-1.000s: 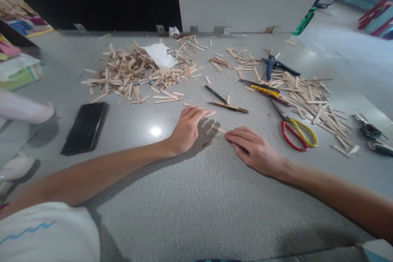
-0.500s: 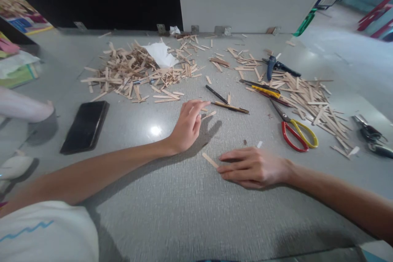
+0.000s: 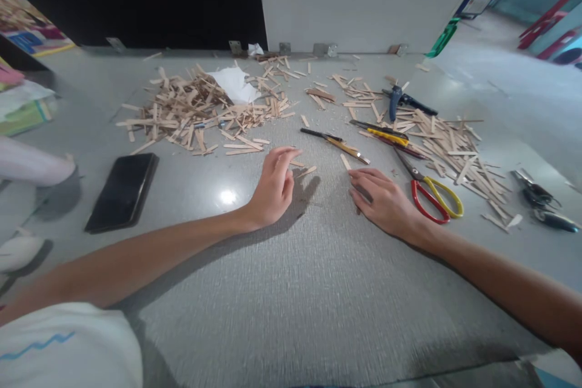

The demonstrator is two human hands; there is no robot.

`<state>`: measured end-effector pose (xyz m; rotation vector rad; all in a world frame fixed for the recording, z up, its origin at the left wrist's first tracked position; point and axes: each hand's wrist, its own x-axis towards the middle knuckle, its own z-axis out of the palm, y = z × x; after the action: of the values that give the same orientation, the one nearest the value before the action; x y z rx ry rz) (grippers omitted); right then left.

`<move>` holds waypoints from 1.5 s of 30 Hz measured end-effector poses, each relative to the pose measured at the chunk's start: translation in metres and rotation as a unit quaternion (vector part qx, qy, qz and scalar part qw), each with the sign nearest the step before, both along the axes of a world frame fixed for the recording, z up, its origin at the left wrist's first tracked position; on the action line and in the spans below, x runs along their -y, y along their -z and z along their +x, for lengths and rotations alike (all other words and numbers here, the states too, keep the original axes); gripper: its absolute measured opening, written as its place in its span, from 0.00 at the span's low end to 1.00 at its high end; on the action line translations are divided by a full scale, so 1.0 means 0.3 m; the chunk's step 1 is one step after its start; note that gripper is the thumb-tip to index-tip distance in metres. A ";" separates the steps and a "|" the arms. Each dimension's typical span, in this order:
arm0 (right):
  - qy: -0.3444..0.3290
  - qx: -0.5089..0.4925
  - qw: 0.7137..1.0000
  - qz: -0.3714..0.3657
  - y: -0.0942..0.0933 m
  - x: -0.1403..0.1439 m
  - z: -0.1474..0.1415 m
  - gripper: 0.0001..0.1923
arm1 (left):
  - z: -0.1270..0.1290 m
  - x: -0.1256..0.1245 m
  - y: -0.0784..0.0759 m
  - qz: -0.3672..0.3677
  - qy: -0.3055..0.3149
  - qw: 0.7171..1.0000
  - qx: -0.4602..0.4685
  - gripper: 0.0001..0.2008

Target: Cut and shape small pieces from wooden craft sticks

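My right hand is low over the grey table, its fingertips closed on the end of a short flat wooden stick. My left hand hovers to the left with fingers curved and apart, holding nothing. Two small wooden stick pieces lie just beyond its thumb. A black pen and a yellowish, pen-like cutter lie in front of both hands, their ends close together. Scissors with red and yellow handles rest beside my right hand.
A heap of wooden sticks with white tissue lies back left; more sticks spread right. Also there are a yellow cutter, blue-handled pliers, another tool, and a phone. Upright panels stand behind.
My right hand has moved forward from the near table, and the stick it touched there is gone from that spot. The yellowish cutter has shifted against the pen. My left hand barely moved.
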<state>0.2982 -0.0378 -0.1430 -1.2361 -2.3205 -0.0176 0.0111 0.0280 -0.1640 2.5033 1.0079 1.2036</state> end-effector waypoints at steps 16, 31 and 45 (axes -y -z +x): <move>-0.378 0.040 0.925 -0.002 -0.053 0.072 -0.067 0.16 | -0.007 0.014 -0.032 -0.010 0.074 0.997 0.000 0.22; -0.402 0.111 0.907 -0.055 -0.050 -0.060 -0.167 0.19 | -0.005 0.000 0.005 -0.011 -0.007 0.997 0.081 0.13; -0.108 0.137 0.984 0.048 -0.012 -0.241 -0.039 0.16 | -0.009 0.002 0.009 -0.031 -0.017 0.996 0.087 0.17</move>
<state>0.2866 0.0344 -0.1395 -0.9809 -2.6443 -0.2368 0.0082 0.0275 -0.1666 2.2969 1.0309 1.3532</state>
